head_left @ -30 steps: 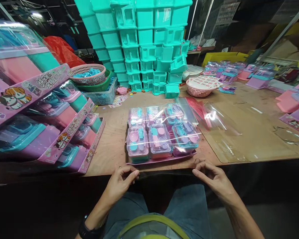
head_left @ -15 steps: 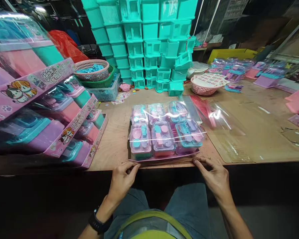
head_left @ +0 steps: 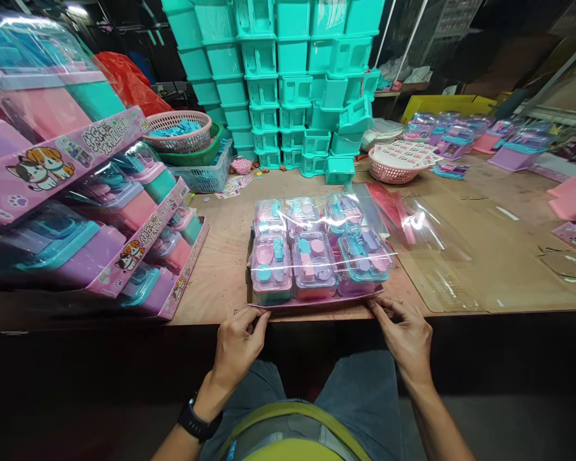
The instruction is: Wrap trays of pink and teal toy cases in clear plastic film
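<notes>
A shallow cardboard display tray (head_left: 312, 303) with a pink front edge lies at the table's near side. Clear-lidded plastic boxes (head_left: 313, 266) sit in it in two rows, showing small pink, teal and lilac pieces. Clear plastic film (head_left: 295, 211) covers the boxes and trails off to the right. At the tray's front left corner, my left hand (head_left: 240, 339) is closed, thumb and fingers pinching the front edge. Near the front right corner, my right hand (head_left: 406, 333) pinches the same edge. Their fingertips partly hide what they grip.
Filled, film-wrapped pink trays (head_left: 100, 211) are stacked at the left. Teal bins (head_left: 292, 89) form a tall pile behind. Baskets (head_left: 182, 137) stand back left, and a pink basket (head_left: 393, 171) with printed sheets back right. Flat cardboard (head_left: 480, 275) lies to the right.
Both hands have shifted slightly; the right has moved a little left and up, closer to the tray's edge. The brown strip below the pink edge no longer shows. The boxes stay put.
</notes>
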The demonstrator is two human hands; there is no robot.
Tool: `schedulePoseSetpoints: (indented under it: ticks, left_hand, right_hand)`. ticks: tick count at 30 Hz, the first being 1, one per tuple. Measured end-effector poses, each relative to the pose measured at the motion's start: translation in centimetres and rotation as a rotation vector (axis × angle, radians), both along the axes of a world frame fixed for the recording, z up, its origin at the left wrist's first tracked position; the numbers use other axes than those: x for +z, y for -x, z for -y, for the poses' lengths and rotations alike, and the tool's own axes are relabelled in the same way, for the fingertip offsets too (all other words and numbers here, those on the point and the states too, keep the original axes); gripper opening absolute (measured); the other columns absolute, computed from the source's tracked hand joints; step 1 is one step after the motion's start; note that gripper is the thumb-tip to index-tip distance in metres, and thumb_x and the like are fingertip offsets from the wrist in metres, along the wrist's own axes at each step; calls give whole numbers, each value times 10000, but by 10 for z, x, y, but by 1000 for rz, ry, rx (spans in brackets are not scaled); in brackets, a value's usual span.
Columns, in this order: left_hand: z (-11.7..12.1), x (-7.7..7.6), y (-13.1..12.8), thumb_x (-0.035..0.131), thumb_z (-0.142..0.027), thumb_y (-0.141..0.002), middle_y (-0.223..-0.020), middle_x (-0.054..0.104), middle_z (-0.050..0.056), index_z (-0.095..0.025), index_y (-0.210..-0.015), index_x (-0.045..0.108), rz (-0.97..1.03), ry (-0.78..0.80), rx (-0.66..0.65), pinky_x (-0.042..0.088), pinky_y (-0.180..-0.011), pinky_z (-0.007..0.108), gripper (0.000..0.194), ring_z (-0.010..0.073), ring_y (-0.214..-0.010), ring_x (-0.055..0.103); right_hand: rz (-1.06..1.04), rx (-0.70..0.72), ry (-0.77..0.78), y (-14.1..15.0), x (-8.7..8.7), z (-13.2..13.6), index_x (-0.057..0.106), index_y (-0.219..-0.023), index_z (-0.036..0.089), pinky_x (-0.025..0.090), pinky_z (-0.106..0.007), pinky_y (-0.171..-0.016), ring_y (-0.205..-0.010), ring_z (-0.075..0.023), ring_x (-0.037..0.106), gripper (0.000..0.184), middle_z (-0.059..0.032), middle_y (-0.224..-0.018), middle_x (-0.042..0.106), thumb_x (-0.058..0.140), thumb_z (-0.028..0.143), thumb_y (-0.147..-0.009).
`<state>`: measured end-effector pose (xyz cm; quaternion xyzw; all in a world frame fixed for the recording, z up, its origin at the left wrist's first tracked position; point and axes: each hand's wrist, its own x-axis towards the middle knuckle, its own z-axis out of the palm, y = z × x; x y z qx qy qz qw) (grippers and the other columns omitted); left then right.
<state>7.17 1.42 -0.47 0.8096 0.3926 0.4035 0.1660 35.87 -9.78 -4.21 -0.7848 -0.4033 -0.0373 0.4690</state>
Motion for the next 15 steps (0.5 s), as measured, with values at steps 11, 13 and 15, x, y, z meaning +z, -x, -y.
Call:
schedulePoseSetpoints:
  ticks: [11,13,15]
  left_hand:
    - [3,-9,-5,567,-186,-936,-670,722,12,-173,-738,711,-45,-52,85,427,-521,219,245,124,-536,649]
    - [2,-10,-5,566,-186,-940,-677,725,12,-175,-740,706,-54,-56,89,434,-539,220,244,130,-560,667]
    - [1,-9,-4,572,-193,-939,-676,724,9,-179,-733,700,-55,-49,86,440,-550,220,243,132,-570,673]
  right_hand:
    - [21,-39,-46,6,1,-1,819,-764,201,433,-346,-649,-692,-236,618,670,-66,-711,708,594,830,-817]
    - [28,-45,-58,7,0,-2,816,-762,196,443,-345,-667,-701,-235,618,668,-66,-719,713,599,826,-818]
    - [22,-48,-62,6,-1,-2,817,-771,193,446,-344,-674,-683,-226,611,667,-59,-716,710,609,826,-811]
